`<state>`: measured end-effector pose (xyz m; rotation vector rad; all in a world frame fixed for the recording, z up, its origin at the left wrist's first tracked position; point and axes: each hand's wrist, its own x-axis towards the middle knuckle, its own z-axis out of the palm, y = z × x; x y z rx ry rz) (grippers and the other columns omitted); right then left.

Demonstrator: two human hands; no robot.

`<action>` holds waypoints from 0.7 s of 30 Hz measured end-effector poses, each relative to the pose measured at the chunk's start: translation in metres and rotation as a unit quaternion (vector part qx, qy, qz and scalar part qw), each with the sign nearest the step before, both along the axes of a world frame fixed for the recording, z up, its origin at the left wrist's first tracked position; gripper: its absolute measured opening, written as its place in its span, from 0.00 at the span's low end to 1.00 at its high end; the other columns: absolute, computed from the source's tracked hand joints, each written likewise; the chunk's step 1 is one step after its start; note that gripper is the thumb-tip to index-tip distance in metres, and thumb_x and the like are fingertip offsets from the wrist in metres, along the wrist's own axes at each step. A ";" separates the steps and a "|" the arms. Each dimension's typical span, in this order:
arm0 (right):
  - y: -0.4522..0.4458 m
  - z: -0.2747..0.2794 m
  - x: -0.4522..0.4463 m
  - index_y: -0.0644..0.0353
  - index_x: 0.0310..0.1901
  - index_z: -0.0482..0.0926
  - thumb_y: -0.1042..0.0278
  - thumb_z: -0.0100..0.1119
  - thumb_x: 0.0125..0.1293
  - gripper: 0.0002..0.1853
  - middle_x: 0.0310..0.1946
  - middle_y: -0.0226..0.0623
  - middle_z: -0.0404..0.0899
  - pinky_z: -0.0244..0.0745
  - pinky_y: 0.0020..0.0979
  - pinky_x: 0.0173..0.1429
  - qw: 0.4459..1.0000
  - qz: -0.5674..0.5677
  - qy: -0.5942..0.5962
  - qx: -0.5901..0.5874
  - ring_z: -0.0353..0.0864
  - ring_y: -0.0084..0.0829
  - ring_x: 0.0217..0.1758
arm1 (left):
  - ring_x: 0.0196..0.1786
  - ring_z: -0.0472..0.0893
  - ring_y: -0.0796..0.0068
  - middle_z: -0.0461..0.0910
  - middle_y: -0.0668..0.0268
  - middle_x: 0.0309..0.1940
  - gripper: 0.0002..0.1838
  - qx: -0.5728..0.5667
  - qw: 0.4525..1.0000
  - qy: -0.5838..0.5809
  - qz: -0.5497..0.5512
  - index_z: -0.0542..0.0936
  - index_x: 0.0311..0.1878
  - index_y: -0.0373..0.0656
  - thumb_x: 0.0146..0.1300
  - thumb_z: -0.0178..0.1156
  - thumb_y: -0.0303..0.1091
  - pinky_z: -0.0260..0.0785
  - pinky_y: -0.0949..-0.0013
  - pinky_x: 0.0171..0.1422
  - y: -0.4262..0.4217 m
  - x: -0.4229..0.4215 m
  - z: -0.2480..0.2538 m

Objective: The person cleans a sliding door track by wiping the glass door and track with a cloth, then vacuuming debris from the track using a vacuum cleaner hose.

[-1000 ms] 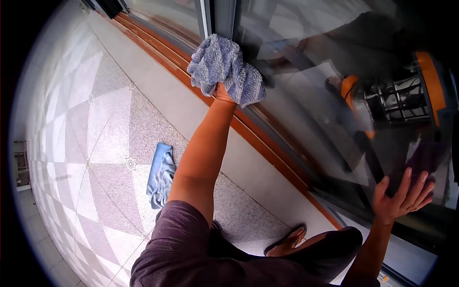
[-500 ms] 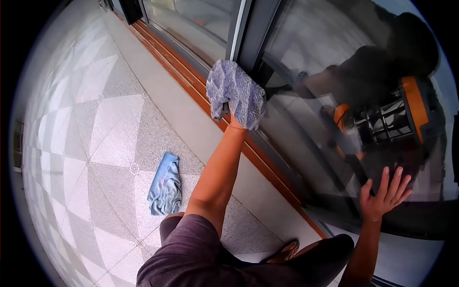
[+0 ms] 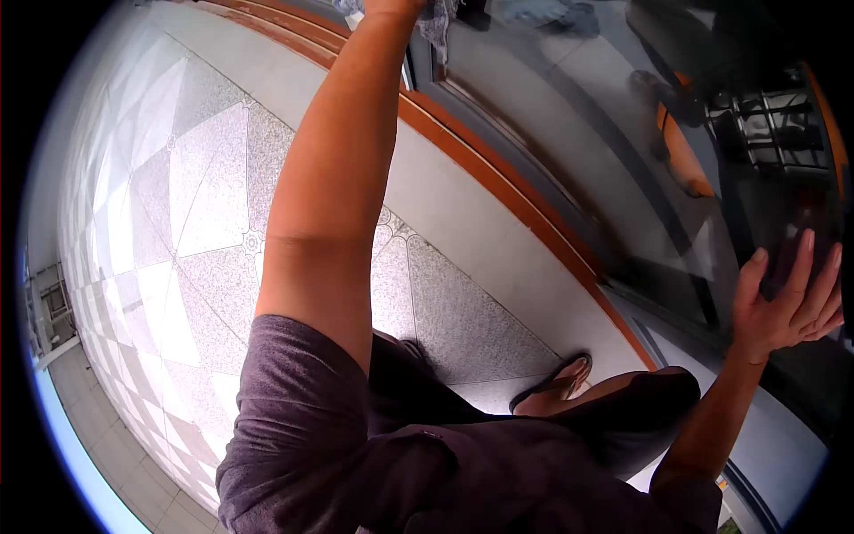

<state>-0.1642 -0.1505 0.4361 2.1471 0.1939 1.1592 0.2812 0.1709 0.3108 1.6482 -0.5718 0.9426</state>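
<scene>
Shifted up to view's edge at 12 o'clock: my left hand (image 3: 391,5), grey-blue cloth (image 3: 436,32) showing either side, mostly cut off; cannot tell if grip is closed. My right hand (image 3: 781,313), 3 o'clock, open, fingers spread at dark glass (image 3: 756,214).

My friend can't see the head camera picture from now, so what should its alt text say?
At the top edge, a person's left hand holds a bluish-gray cloth by dark glass. The right hand spreads its fingers before the glass, maybe touching it. Below are floor tiles and a sandaled foot.
</scene>
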 end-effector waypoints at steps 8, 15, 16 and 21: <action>-0.016 -0.001 -0.009 0.49 0.69 0.81 0.44 0.57 0.74 0.28 0.77 0.41 0.69 0.32 0.50 0.88 0.999 0.011 0.045 0.005 0.58 0.47 0.83 | 0.68 0.74 0.58 0.78 0.59 0.64 0.23 0.227 0.807 0.541 -0.073 0.78 0.66 0.44 0.74 0.57 0.46 0.63 0.59 0.76 0.022 -0.067 -0.326; -0.033 0.012 -0.018 0.50 0.73 0.76 0.39 0.47 0.77 0.32 0.82 0.53 0.59 0.28 0.64 0.85 0.980 -0.115 0.120 -0.109 0.44 0.61 0.88 | 0.52 0.81 0.67 0.83 0.65 0.50 0.15 -0.092 0.725 0.644 -0.226 0.79 0.58 0.47 0.78 0.53 0.45 0.74 0.64 0.59 -0.026 -0.154 -0.295; -0.033 0.007 -0.012 0.50 0.72 0.77 0.41 0.49 0.77 0.31 0.81 0.51 0.61 0.29 0.62 0.86 0.990 -0.070 0.086 -0.087 0.47 0.58 0.87 | 0.55 0.80 0.67 0.83 0.66 0.52 0.17 -0.145 0.713 0.642 -0.242 0.78 0.60 0.48 0.79 0.53 0.47 0.73 0.64 0.62 -0.028 -0.172 -0.292; -0.005 -0.008 -0.007 0.38 0.68 0.81 0.47 0.58 0.73 0.24 0.77 0.26 0.71 0.29 0.47 0.89 0.998 -0.030 0.011 0.057 0.58 0.39 0.85 | 0.71 0.76 0.65 0.78 0.70 0.70 0.32 -0.370 0.598 0.655 -0.277 0.73 0.75 0.53 0.78 0.52 0.62 0.68 0.59 0.75 -0.040 -0.266 -0.249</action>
